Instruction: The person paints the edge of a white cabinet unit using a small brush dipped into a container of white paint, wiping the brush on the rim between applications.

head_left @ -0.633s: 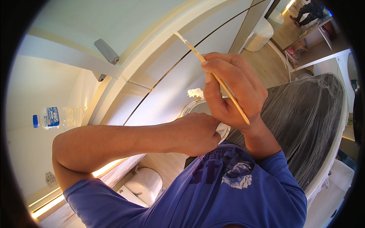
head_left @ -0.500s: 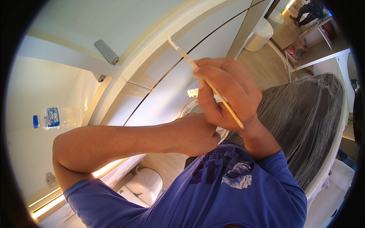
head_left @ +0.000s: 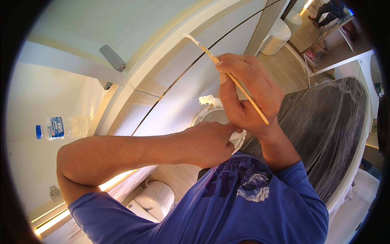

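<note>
A slim paintbrush (head_left: 235, 81) with a wooden handle is pinched in my right hand (head_left: 254, 93). Its white-coated tip points up and left, at the pale edge strip (head_left: 162, 53) of the white panelled unit; I cannot tell whether it touches. Bent across my chest, my left hand (head_left: 211, 142) is closed at the near rim of a round tub (head_left: 196, 118), and its fingers are mostly hidden. A ragged whitish piece (head_left: 208, 100) shows at the tub's far rim. My left hand and forearm cover much of the tub.
On the pale surface at left lies a clear water bottle (head_left: 71, 128) with a blue cap. Grey hinge fittings (head_left: 113, 58) jut out near the frame. Plastic film covers a dark tabletop (head_left: 325, 130) at right. White rolls (head_left: 154, 199) stand on the wood-look floor (head_left: 284, 69).
My right hand has moved slightly right with the paintbrush, and the brush tip has shifted a little right along the pale edge. My left hand stays nearly still at the tub.
</note>
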`<state>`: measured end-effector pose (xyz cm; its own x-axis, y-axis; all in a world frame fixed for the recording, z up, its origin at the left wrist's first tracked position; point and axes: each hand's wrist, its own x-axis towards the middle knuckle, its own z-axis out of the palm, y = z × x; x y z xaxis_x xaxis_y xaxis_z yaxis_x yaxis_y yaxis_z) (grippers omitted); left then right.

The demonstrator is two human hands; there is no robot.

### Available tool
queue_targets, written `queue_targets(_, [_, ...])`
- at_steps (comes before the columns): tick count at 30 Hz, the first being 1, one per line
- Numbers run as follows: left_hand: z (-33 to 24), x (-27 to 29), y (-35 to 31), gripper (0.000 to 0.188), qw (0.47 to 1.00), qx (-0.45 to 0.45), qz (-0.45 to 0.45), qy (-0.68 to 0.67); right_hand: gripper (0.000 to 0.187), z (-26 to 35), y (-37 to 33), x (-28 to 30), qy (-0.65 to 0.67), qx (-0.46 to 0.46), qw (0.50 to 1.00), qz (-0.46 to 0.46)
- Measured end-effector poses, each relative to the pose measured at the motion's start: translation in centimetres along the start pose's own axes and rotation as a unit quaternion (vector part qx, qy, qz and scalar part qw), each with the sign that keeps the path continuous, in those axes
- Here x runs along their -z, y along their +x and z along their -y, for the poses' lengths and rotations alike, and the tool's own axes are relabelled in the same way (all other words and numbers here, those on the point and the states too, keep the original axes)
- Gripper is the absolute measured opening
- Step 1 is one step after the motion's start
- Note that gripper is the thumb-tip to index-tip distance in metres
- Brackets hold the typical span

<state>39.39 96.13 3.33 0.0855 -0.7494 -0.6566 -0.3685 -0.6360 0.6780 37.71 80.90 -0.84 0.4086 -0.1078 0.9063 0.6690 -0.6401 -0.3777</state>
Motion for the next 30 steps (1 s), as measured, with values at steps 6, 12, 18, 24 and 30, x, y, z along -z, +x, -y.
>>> queue_targets(6, [-0.1,0.1,0.1,0.055,1.000,0.008,0.006,0.011,0.036,0.0,0.1,0.1,-0.019,0.026,0.999,-0.001])
queue_targets(12, [0.1,0.0,0.3,0.049,1.000,0.011,0.012,0.027,0.036,0.6,0.0,-0.1,-0.005,0.022,1.000,0.010])
queue_targets(18, [0.6,-0.6,0.4,0.043,0.999,-0.010,-0.034,0.007,0.036,0.3,-0.2,0.2,-0.011,0.014,1.000,0.004])
queue_targets(24, [0.5,-0.2,0.4,0.044,1.000,-0.002,-0.002,0.025,0.028,0.7,-0.4,0.0,0.010,0.016,1.000,0.022])
queue_targets(30, [0.4,-0.3,0.3,0.047,1.000,0.005,-0.010,0.025,0.032,0.8,-0.2,0.3,0.025,-0.021,0.999,0.004])
